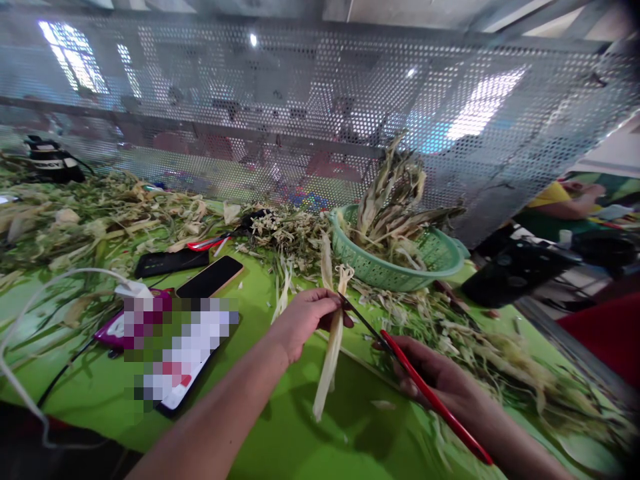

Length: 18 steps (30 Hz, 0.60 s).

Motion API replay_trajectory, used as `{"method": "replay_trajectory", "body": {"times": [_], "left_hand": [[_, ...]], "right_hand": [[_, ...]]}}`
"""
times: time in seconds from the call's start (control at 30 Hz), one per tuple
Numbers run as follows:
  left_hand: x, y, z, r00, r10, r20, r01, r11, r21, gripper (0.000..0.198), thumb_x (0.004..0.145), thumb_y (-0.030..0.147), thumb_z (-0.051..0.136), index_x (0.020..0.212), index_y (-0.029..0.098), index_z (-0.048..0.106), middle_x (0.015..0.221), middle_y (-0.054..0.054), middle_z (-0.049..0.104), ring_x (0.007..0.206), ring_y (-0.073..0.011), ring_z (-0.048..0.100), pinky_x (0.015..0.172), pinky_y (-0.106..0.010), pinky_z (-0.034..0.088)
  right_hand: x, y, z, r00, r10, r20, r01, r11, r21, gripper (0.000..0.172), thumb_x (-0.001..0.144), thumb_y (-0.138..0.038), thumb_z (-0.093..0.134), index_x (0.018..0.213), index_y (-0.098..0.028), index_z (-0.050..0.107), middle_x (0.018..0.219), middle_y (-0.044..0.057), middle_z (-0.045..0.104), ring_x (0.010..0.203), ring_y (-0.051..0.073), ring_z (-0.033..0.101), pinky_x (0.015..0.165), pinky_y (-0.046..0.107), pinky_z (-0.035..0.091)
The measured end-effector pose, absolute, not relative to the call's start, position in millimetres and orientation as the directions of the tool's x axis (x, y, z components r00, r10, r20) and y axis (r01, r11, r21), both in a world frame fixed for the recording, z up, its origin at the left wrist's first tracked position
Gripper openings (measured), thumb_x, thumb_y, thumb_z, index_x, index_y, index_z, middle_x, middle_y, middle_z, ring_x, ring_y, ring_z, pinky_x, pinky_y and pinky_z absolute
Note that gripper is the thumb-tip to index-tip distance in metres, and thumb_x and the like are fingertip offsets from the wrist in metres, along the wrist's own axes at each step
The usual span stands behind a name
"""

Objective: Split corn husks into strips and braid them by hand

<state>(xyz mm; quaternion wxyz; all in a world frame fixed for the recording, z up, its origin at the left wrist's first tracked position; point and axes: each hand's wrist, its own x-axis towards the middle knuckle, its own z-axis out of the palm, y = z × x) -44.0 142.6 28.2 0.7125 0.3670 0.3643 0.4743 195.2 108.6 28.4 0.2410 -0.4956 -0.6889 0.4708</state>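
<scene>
My left hand (306, 319) is closed round a pale baby corn ear (330, 353) still in its husk, held upright over the green table (300, 440). My right hand (434, 375) grips a red-handled knife (430, 393), its dark blade tip touching the husk just beside my left fingers. A green plastic basket (440, 257) full of husks stands just behind the hands.
Husks and leaves litter the table at the left (100, 220) and right (500, 353). Two dark phones (210, 277) and a white charger cable (60, 280) lie at the left. Another red-handled knife (210, 243) rests behind them. A perforated metal screen (300, 107) closes the back. Another person's arm (575, 200) shows at right.
</scene>
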Motion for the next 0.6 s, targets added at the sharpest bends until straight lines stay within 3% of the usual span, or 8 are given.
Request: {"method": "replay_trajectory", "body": {"times": [0.27, 0.37, 0.47, 0.5, 0.6], "left_hand": [[-46.3, 144.1, 25.8, 0.27, 0.949, -0.165, -0.424, 0.271, 0.864, 0.015, 0.078, 0.027, 0.064, 0.084, 0.013, 0.066, 0.075, -0.006, 0.071, 0.069, -0.0139, 0.065, 0.066, -0.024, 0.048], [-47.4, 145.9, 26.3, 0.225, 0.96, -0.168, -0.429, 0.253, 0.867, 0.016, 0.08, 0.027, 0.062, 0.085, 0.013, 0.066, 0.076, -0.006, 0.071, 0.069, -0.0131, 0.065, 0.064, -0.022, 0.048], [-48.4, 147.5, 27.2, 0.181, 0.966, -0.183, -0.442, 0.246, 0.863, 0.013, 0.081, 0.025, 0.061, 0.085, 0.013, 0.066, 0.08, -0.007, 0.071, 0.068, -0.0115, 0.064, 0.063, -0.021, 0.049], [-48.7, 147.8, 27.2, 0.174, 0.968, -0.183, -0.446, 0.243, 0.862, 0.013, 0.081, 0.024, 0.06, 0.086, 0.013, 0.066, 0.082, -0.007, 0.071, 0.067, -0.011, 0.064, 0.063, -0.021, 0.049], [-49.2, 148.5, 26.4, 0.173, 0.968, -0.179, -0.447, 0.24, 0.862, 0.012, 0.082, 0.021, 0.06, 0.089, 0.013, 0.066, 0.085, -0.007, 0.071, 0.064, -0.0096, 0.063, 0.063, -0.022, 0.052]], "right_hand": [[200.8, 107.8, 24.4, -0.38, 0.92, -0.096, 0.474, 0.104, -0.874, 0.053, 0.076, -0.05, 0.067, 0.121, -0.022, 0.065, 0.078, 0.005, 0.067, 0.074, 0.024, 0.065, 0.075, 0.033, 0.054], [215.9, 111.6, 22.4, -0.323, 0.946, -0.038, 0.547, 0.154, -0.823, 0.051, 0.076, -0.053, 0.063, 0.118, -0.024, 0.066, 0.084, 0.008, 0.07, 0.085, 0.029, 0.068, 0.077, 0.035, 0.055], [240.5, 119.0, 20.8, -0.185, 0.981, 0.051, 0.698, 0.167, -0.696, 0.052, 0.071, -0.055, 0.065, 0.114, -0.027, 0.067, 0.106, 0.011, 0.072, 0.096, 0.033, 0.068, 0.08, 0.037, 0.056], [250.0, 121.7, 20.3, -0.118, 0.988, 0.096, 0.753, 0.152, -0.64, 0.053, 0.067, -0.056, 0.065, 0.112, -0.028, 0.068, 0.105, 0.012, 0.073, 0.095, 0.034, 0.069, 0.078, 0.04, 0.057], [276.3, 127.1, 19.3, -0.094, 0.982, 0.167, 0.91, 0.153, -0.386, 0.055, 0.065, -0.057, 0.061, 0.113, -0.03, 0.068, 0.117, 0.012, 0.069, 0.103, 0.039, 0.066, 0.082, 0.048, 0.056]]}}
